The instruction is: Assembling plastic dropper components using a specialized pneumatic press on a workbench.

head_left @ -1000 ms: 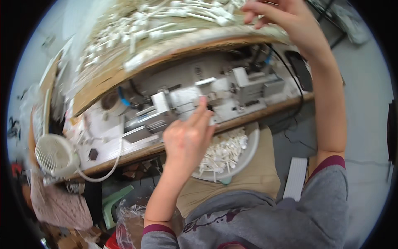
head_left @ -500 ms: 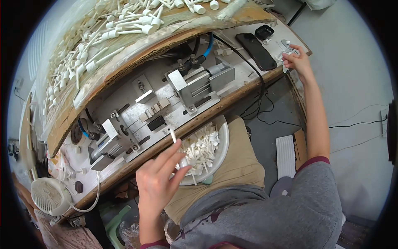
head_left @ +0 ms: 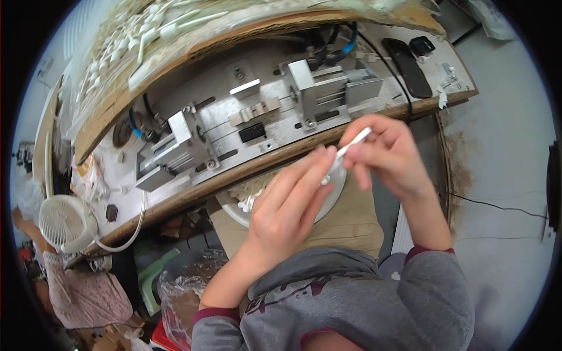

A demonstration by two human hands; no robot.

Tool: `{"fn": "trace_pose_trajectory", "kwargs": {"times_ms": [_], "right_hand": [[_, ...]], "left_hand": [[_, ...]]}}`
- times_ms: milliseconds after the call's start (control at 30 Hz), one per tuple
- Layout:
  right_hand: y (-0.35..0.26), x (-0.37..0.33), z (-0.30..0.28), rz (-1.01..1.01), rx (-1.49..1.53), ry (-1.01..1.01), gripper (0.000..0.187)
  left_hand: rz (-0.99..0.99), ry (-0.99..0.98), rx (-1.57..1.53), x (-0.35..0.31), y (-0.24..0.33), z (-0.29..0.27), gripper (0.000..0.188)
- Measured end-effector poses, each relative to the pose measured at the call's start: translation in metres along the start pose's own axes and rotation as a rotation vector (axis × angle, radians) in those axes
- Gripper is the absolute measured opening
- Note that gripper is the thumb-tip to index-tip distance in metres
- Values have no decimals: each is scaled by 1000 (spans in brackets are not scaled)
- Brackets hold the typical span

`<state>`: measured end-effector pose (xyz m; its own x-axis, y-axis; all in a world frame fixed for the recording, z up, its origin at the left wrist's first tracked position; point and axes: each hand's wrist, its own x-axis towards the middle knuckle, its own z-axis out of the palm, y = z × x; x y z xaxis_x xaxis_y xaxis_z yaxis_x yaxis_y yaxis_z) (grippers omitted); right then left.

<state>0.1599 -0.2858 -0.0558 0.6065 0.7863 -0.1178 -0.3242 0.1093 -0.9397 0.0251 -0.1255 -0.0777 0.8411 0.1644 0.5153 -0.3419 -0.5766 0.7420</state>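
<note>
A slim white plastic stick [head_left: 355,142] slants up and to the right between my hands, above the lap. My left hand [head_left: 288,205] has its fingers closed round the lower end, which they hide. Thumb and fingertips of my right hand [head_left: 383,153] pinch at the stick's upper part; whether anything small is also between them I cannot make out. Beneath both hands, a round white basin [head_left: 233,217] rests on the lap with several white plastic pieces in it, largely covered by the left hand.
Ahead on the bench is a metal fixture with a left clamp unit [head_left: 181,137], a right clamp unit [head_left: 304,96] and a notched block [head_left: 254,111]. A cardboard-edged heap of white sticks [head_left: 143,41] lies behind. A phone [head_left: 408,67] sits right; a small fan [head_left: 68,222] left.
My right hand has come from the bench's far right corner to meet the left hand at the stick. The left hand has moved right, and the whole view has shifted.
</note>
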Motion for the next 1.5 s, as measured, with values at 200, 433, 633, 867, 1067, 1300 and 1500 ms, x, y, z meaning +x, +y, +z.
{"fn": "trace_pose_trajectory", "kwargs": {"times_ms": [200, 433, 633, 867, 1067, 1300, 1500], "right_hand": [[21, 20, 29, 24, 135, -31, 21], [15, 34, 46, 19, 46, -140, 30], [19, 38, 52, 7, 49, -123, 30], [24, 38, 52, -66, 67, -167, 32], [21, 36, 47, -80, -111, -215, 26], [18, 40, 63, -45, -248, -122, 19], [-40, 112, 50, -672, -923, 228, 28]], "left_hand": [[84, 54, 89, -9, 0, -36, 36], [40, -55, 11, -19, -2, -53, 36], [-3, -19, -55, -16, 2, -57, 33], [168, -53, 107, -19, -5, -61, 32], [176, -81, 137, -23, -8, -61, 34], [233, -57, 259, -25, -21, -59, 37], [54, 140, 427, -2, -22, -69, 35]]}}
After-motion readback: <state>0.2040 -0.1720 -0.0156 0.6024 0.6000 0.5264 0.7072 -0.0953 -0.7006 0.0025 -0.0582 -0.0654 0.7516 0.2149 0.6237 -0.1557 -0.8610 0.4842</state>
